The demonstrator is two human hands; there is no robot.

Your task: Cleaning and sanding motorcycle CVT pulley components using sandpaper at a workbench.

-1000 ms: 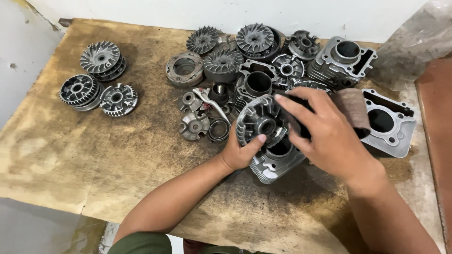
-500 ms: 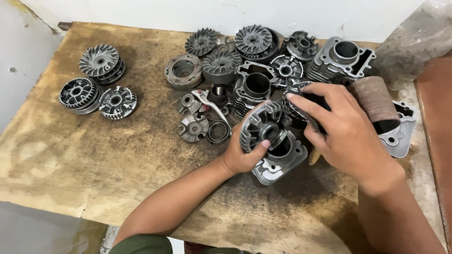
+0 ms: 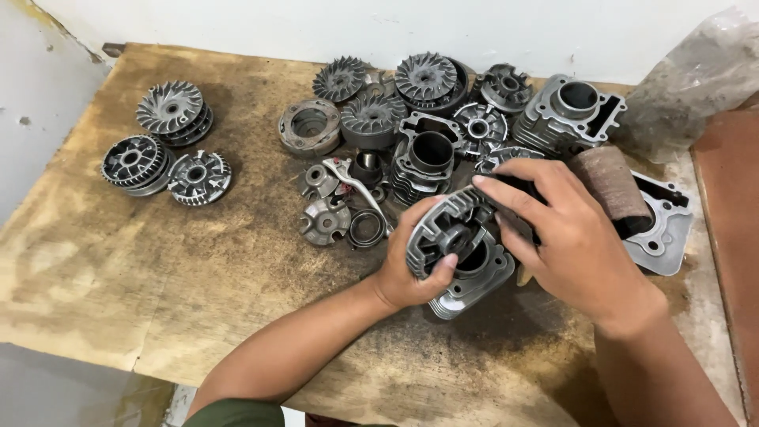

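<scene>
Left hand [image 3: 411, 273] grips finned round part [image 3: 447, 229], tilted on edge, thumb on hub, fingers curled over top rim; part sits on cylinder block [image 3: 474, 273] near table [image 3: 198, 300] front edge

Right hand [image 3: 569, 237] comes from right, fingers stretched, tips touching part's upper right rim, not clenched

Sandpaper roll [image 3: 613, 186] just behind right hand; can't tell if held. Palm side hidden

A grey metal finned disc [image 3: 444, 229], round with raised ribs and a central hub, stands tilted on edge at the near right of the table, resting on top of a grey finned cylinder [image 3: 474, 273]. The cylinder lies below it, open bore facing up, cooling fins along its near side
</scene>
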